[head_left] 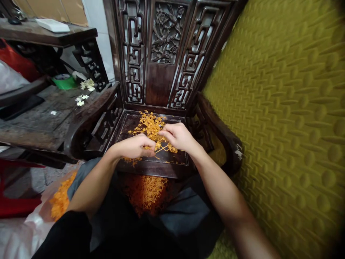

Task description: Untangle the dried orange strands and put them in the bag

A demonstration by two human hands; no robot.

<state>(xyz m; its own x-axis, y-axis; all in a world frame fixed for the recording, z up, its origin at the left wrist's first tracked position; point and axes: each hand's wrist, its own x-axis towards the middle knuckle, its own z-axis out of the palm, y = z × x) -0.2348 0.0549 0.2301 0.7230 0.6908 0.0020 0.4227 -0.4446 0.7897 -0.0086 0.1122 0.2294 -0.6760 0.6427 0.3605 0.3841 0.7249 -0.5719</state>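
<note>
Orange plastic sprigs with thin stalks lie in a tangled pile [149,124] on the dark wooden chair seat [161,166]. Just in front of the pile, my left hand [137,145] is closed, fingers curled round an orange plastic sprig whose stalk pokes out beside the thumb. My right hand [176,136], a little farther back and to the right, pinches with thumb and forefinger close to the pile; what is between the fingertips is too small to make out. More orange pieces show between and under both hands.
Between my legs, below the seat edge, is a heap of orange stalks [151,190]. A clear bag with orange pieces [63,198] sits at left. The carved chair back [160,82] and armrests surround the seat. A side table [54,118] holds green tape [64,82] and pale flowers [87,85].
</note>
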